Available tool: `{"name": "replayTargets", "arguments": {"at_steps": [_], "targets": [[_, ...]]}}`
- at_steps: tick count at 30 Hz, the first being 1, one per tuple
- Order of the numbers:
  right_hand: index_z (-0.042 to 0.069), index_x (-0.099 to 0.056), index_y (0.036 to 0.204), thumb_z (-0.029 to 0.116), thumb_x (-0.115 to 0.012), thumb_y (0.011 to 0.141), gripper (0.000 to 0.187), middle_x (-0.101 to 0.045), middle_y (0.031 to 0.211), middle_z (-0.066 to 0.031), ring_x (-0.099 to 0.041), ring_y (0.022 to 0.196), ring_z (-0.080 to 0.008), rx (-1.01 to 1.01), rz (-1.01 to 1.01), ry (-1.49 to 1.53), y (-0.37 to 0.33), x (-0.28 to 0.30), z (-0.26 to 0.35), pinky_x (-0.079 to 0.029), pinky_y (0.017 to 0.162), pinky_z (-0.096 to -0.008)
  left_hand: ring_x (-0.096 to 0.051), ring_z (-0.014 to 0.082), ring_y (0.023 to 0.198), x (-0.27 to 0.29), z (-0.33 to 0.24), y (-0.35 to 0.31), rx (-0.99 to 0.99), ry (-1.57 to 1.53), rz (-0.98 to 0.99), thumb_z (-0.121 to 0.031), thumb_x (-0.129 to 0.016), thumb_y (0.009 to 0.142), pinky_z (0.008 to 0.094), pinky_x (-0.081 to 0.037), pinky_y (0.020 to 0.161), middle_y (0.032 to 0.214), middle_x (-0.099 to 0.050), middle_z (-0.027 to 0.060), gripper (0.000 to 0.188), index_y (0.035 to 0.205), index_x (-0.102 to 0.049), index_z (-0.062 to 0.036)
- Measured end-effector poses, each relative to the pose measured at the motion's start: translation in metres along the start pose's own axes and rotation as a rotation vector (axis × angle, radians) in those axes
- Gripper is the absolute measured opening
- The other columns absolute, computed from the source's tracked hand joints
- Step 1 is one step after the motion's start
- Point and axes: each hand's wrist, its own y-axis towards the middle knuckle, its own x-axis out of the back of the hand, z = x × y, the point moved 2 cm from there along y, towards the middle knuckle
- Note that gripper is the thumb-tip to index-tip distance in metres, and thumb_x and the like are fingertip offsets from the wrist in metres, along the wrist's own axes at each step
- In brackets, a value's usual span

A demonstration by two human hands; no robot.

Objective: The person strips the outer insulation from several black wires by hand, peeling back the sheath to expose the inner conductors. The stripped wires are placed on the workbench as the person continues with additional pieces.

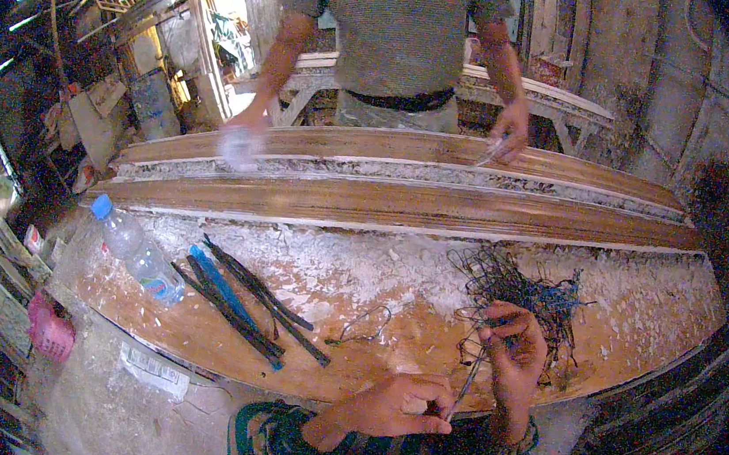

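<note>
My left hand (pixel 395 402) is closed in a pinch near the front edge of the table, gripping the lower end of a thin dark cord (pixel 468 379). Its upper part runs to my right hand (pixel 515 348), whose fingers are closed on it. Just behind my right hand lies a tangled heap of dark cords (pixel 543 301) with some blue among them. A single loose loop of thin cord (pixel 370 321) rests left of the heap. Farther left lie several flat strips, black (pixel 256 283) and blue (pixel 221 282), side by side.
A clear plastic bottle (pixel 141 256) with a blue cap lies at the left. White flakes cover much of the wooden tabletop (pixel 404 356). Long brown mouldings (pixel 402 205) span its far side. Behind them stands another person (pixel 393 39). A pink basket (pixel 50 328) sits lower left.
</note>
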Motion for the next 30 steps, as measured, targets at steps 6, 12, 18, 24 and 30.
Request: {"name": "replayTargets", "arguments": {"at_steps": [6,12,18,24,30], "targets": [[0.002,-0.054,0.075,-0.003,-0.055,0.069,0.008,-0.058,0.085,-0.0083,-0.054,0.083,-0.0206,-0.076,0.057,0.068,-0.002,-0.007,0.0,-0.04,0.083,-0.0332,-0.046,0.0095,0.065,0.008,0.006,-0.009,0.127,0.096,-0.186,-0.012,-0.065,0.075,0.025,-0.039,0.06,0.068,-0.047,0.0017,0.019,0.071,-0.047,-0.0058],[0.003,-0.061,0.073,0.004,-0.064,0.068,0.006,-0.059,0.081,-0.0071,-0.053,0.08,-0.0201,0.011,0.362,-0.15,0.001,-0.004,0.006,-0.04,0.08,-0.0334,-0.043,0.0072,0.058,0.063,0.005,-0.019,0.053,0.337,-0.648,-0.006,-0.068,0.071,0.0222,-0.037,0.054,0.061,-0.046,-0.0017,0.021,0.067,-0.048,-0.0059],[0.01,-0.064,0.089,0.008,-0.063,0.069,0.02,-0.059,0.097,-0.0068,-0.05,0.101,-0.0271,0.178,0.982,0.079,-0.014,-0.03,0.021,-0.036,0.09,-0.0388,-0.047,0.0067,0.06,0.084,0.002,-0.03,0.187,0.169,-0.978,-0.001,-0.069,0.068,0.0211,-0.04,0.055,0.064,-0.051,0.0007,0.015,0.067,-0.054,-0.005],[0.013,-0.066,0.083,0.017,-0.071,0.066,0.018,-0.059,0.1,-0.0052,-0.051,0.1,-0.0259,0.285,1.017,0.121,-0.027,-0.047,0.027,-0.034,0.091,-0.0423,-0.05,0.0104,0.059,0.076,-0.008,-0.025,0.023,0.522,-0.832,-0.001,-0.07,0.066,0.0227,-0.042,0.055,0.067,-0.054,0.0041,0.012,0.069,-0.059,-0.0024],[0.009,-0.065,0.067,0.014,-0.076,0.056,0.017,-0.06,0.094,-0.0109,-0.058,0.079,-0.024,0.11,0.819,0.123,-0.048,-0.013,0.066,-0.042,0.08,-0.037,-0.055,0.0156,0.063,0.03,-0.02,-0.042,-0.039,0.459,-0.781,-0.006,-0.07,0.067,0.0262,-0.044,0.056,0.066,-0.054,0.0056,0.011,0.069,-0.06,-0.0034]]}}
